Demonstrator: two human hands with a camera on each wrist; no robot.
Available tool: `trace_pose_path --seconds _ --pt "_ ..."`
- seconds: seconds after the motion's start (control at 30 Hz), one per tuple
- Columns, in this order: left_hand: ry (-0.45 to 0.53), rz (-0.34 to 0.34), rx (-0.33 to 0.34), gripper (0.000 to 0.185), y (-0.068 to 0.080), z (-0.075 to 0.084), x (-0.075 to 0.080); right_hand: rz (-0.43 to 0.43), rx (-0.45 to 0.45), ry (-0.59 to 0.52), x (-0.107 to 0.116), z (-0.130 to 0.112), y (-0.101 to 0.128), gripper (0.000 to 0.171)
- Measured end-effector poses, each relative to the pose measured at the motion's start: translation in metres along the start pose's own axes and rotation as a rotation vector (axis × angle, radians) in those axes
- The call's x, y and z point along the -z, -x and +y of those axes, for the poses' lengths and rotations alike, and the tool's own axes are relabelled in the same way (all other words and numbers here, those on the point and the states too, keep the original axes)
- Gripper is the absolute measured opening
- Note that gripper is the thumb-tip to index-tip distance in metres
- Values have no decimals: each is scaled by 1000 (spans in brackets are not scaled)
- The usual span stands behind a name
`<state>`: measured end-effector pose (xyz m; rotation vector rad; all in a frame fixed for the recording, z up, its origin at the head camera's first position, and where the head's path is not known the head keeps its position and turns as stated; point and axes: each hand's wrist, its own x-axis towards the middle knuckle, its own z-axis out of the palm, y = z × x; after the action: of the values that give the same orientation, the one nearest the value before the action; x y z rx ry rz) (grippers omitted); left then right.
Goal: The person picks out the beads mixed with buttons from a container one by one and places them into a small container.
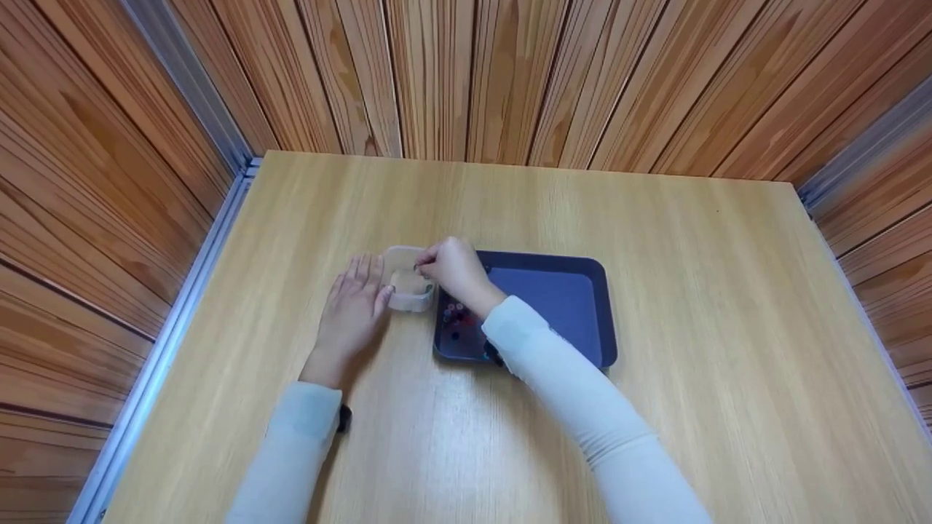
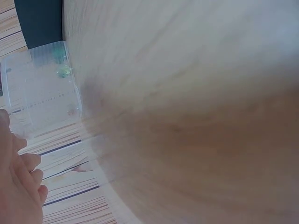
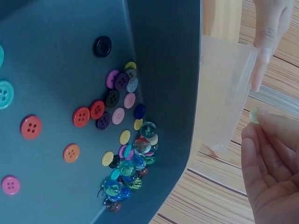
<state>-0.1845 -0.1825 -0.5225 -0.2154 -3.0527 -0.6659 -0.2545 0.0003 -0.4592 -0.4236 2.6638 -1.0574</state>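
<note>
Fingertips of the right hand [image 3: 271, 172] pinch a small pale-green glass bead [image 3: 254, 115] over the clear square plastic container [image 1: 409, 280]; left hand [image 1: 353, 306], fingers spread, steadies it.

I see both of my arms covered to the wrist in long, pale, whitish-blue sleeves, the left sleeve [image 1: 291, 451] and the right sleeve [image 1: 582, 400] alike in plain, smooth cloth. My left hand [image 1: 353, 309] and right hand [image 1: 455, 269] are bare, without gloves. A small black device [image 1: 344, 418] sits just beside the left sleeve's cuff.
</note>
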Motion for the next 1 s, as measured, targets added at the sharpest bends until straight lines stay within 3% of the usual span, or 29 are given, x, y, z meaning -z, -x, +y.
trace_pose_path --seconds 0.43,0.73,1.0 --pt "6 3 -13 63 1 0 0 23 121 81 -4 4 0 12" --pt "5 -17 9 63 1 0 1 -11 55 -33 -1 6 0 16" --pt "-3 -39 31 64 -1 2 0 78 -55 -184 8 21 1 16"
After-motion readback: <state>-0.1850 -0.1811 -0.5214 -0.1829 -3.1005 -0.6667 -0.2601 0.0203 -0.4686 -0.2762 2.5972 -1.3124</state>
